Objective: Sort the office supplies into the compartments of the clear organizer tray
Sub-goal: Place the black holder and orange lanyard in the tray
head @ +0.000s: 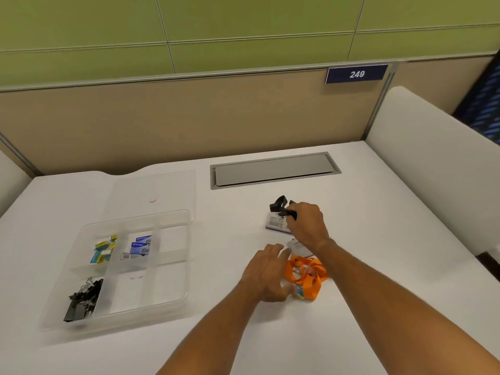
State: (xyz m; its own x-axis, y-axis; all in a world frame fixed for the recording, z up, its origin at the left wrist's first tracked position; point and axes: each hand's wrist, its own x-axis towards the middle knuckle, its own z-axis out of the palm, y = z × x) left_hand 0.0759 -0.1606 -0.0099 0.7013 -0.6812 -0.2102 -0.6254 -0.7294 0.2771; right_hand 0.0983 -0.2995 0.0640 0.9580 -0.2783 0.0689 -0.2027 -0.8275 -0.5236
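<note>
The clear organizer tray (pixel 173 301) lies at the left of the white desk. Small yellow and teal boxes (pixel 104 250) fill one back compartment, blue staple boxes (pixel 139 246) the one beside it, and black binder clips (pixel 81 301) the front left one. My right hand (pixel 307 226) grips a black lanyard (pixel 280 207) above a white and purple card (pixel 278 226). My left hand (pixel 266 274) rests with fingers spread on the desk, touching an orange lanyard (pixel 307 274). A white badge card (pixel 296 246) lies half hidden under my right wrist.
The tray's clear lid (pixel 154 193) lies flat behind the tray. A grey cable hatch (pixel 273 170) is set into the desk at the back. A beige partition runs along the rear, and a white side panel (pixel 433 169) bounds the right edge.
</note>
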